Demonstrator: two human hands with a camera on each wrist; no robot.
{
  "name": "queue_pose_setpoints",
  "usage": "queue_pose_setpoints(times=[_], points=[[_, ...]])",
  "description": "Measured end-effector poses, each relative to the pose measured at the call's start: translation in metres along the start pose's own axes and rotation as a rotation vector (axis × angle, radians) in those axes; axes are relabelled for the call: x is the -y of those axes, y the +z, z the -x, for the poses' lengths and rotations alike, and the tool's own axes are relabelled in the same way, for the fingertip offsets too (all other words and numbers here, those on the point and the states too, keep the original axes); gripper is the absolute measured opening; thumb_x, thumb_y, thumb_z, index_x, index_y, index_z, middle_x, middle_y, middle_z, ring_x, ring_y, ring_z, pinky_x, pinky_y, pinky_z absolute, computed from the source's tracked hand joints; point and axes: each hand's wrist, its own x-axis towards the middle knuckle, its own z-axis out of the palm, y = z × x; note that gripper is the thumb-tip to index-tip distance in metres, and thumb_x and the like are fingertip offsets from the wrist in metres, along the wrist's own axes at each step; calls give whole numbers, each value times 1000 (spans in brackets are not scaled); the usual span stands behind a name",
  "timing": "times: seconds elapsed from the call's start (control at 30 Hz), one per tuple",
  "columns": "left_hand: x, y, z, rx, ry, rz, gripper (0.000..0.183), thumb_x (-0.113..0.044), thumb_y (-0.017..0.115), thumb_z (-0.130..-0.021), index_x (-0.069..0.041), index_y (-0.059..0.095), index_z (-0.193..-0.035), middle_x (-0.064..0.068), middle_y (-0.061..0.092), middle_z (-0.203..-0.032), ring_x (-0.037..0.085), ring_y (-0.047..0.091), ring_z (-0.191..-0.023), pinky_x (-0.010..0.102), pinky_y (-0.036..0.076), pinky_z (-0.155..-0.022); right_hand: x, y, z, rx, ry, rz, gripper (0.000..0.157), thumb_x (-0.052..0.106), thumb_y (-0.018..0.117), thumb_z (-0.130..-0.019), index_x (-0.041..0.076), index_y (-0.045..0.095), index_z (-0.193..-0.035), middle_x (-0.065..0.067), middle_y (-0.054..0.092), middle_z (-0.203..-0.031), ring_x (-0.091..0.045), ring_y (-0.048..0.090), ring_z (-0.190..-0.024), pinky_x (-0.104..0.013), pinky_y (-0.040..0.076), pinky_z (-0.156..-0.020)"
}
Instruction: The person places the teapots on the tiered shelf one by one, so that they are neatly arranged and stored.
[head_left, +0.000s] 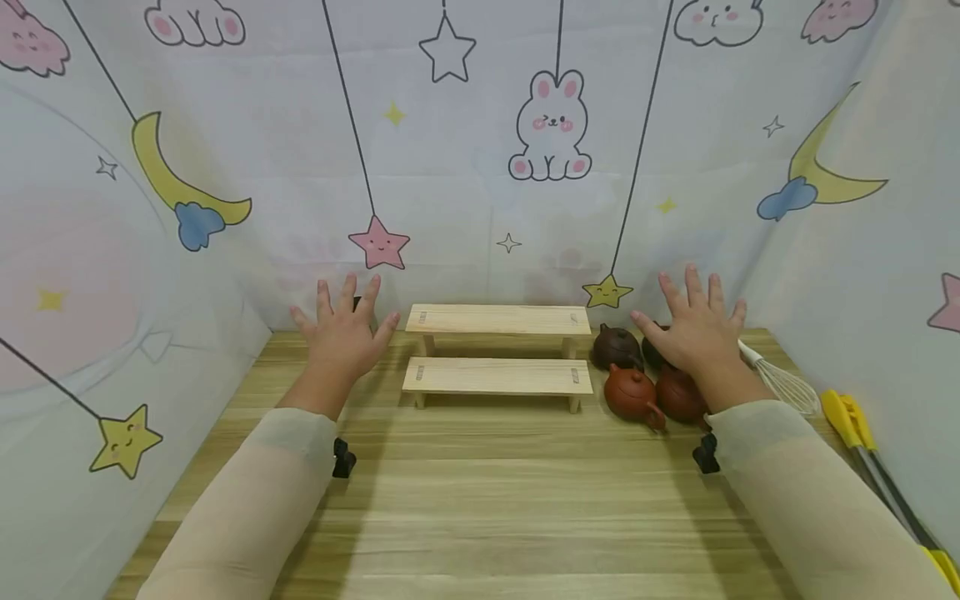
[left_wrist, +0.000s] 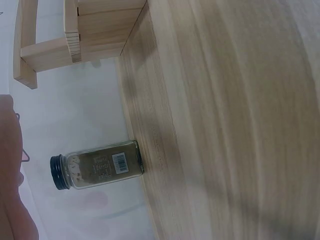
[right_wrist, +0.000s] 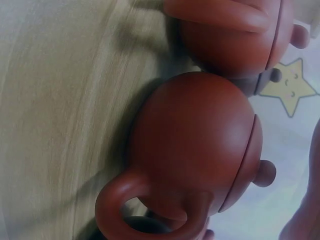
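My left hand is held above the left back of the table with its fingers spread, holding nothing. Behind it, mostly hidden in the head view, stands a glass spice jar with a black lid and a barcode label. My right hand, also spread and holding nothing, is over a group of clay teapots. Two are reddish-brown, one teapot in front and another teapot partly under the hand. A dark brown teapot sits behind them, and a further dark teapot is mostly covered by the hand.
A two-step wooden stand, with an upper shelf and a lower shelf, is at the back centre. Right of the teapots lie a white whisk and yellow-handled tongs. Printed cloth encloses the wooden table.
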Motion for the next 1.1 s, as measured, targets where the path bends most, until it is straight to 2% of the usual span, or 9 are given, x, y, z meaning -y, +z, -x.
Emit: queue_pose_setpoints(times=[0.33, 0.57, 0.7, 0.9, 1.0, 1.1], points=[[3, 3, 5, 1, -12, 10, 83, -84, 17, -102, -44, -5, -171, 7, -4, -183, 50, -13, -165, 89, -14, -117, 1, 0, 6, -9, -11, -4, 100, 93, 23, -94, 37, 0, -173, -6, -23, -179, -51, -16, -164, -87, -13, -119], [-8, 5, 19, -41, 17, 81, 80, -79, 18, -105, -41, 0, -173, 9, 6, -183, 45, -7, -167, 87, -2, -121, -1, -7, 16, -33, -28, -36, 99, 91, 24, -96, 32, 4, -174, -11, -16, -181, -51, -14, -165, -87, -9, -119], [-15, 7, 27, -65, 40, 155, 76, -72, 26, -109, -38, 6, -174, 9, 11, -182, 44, -3, -168, 85, 6, -123, -1, -11, 25, -49, -40, -73, 96, 86, 27, -99, 31, 7, -174, -13, -11, -182, -51, -9, -165, -88, -5, -120], [-23, 7, 38, -106, 75, 363, 70, -56, 40, -113, -21, 26, -171, 16, 30, -175, 48, 16, -163, 79, 20, -124, -2, -17, 44, -58, -50, -123, 87, 77, 29, -105, 28, 11, -174, -17, -1, -182, -52, 0, -165, -87, 5, -119], [-25, 6, 42, -85, 77, 525, 69, -54, 43, -113, -15, 33, -169, 15, 40, -170, 44, 28, -161, 72, 26, -128, -4, -19, 54, -70, -65, -133, 83, 71, 31, -108, 23, 16, -174, -20, 7, -181, -53, 10, -163, -87, 14, -116], [-26, 6, 43, -34, 62, 716, 67, -51, 47, -113, -12, 38, -166, 13, 49, -165, 38, 40, -156, 63, 33, -128, -8, -22, 64, -87, -86, -148, 80, 65, 34, -110, 16, 22, -172, -23, 16, -178, -55, 20, -159, -86, 21, -114]])
